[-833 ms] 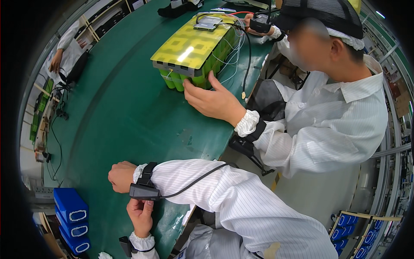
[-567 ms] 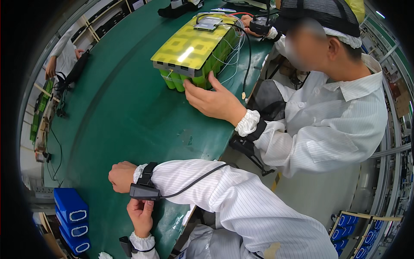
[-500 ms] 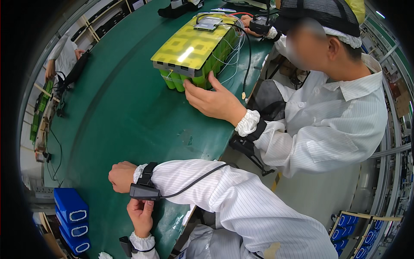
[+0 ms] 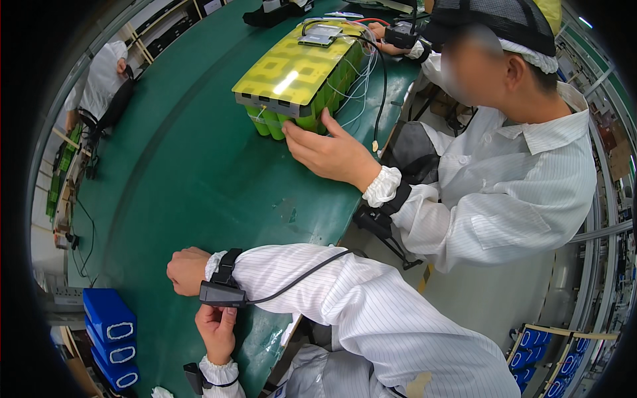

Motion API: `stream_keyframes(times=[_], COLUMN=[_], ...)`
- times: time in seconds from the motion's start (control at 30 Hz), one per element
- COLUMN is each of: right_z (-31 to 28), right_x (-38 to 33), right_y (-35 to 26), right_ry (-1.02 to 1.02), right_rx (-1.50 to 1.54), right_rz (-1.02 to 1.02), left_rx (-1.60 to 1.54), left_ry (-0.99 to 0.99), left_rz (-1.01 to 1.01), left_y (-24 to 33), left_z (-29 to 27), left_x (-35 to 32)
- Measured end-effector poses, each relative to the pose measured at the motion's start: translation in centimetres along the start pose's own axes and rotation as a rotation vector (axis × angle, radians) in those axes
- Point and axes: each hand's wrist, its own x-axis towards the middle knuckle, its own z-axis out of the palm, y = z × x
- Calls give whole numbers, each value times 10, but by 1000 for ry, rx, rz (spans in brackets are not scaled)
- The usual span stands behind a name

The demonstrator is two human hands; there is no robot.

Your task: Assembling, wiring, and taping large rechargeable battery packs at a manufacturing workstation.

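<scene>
My right hand point(image 4: 187, 272) is curled into a loose fist on the green bench; the underside of its fingers is hidden. A black strap holds a small black box point(image 4: 222, 295) with a cable on that wrist. From just below, my left hand point(image 4: 217, 333) has thumb and fingertips closed on the box's lower edge. Another black device point(image 4: 194, 378) sits at my left wrist. Farther up the bench stands a battery pack point(image 4: 285, 76) of green cells under a yellow top sheet. A co-worker's hand point(image 4: 332, 151) rests against its near end.
The green bench point(image 4: 199, 172) runs away from me. Blue blocks point(image 4: 109, 315) are stacked at lower left. Thin white wires and a black lead point(image 4: 379, 106) hang beside the pack. The co-worker sits close on my right. Blue packs point(image 4: 531, 348) fill a rack at lower right.
At the far left, a person in white has shifted, with more of the body now showing. My hands and the battery pack look unmoved.
</scene>
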Motion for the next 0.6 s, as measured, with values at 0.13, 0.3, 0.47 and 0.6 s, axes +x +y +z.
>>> stream_keyframes(times=[0.13, 0.3, 0.47, 0.6], right_z=[1, 3, 4, 4], right_x=[0, 0, 0, 0], right_y=[1, 0, 0, 0], right_ry=[5, 10, -3, 4], right_rx=[-4, -15, -17, -7], right_rz=[-4, -8, -5, -4], left_rx=[6, -9, -52, -33], left_ry=[5, -1, -20, -16], left_rz=[1, -6, -33, -40], left_y=[-2, -1, -1, -4], left_z=[-1, -2, -4, -5], left_x=[0, -2, -2, -3])
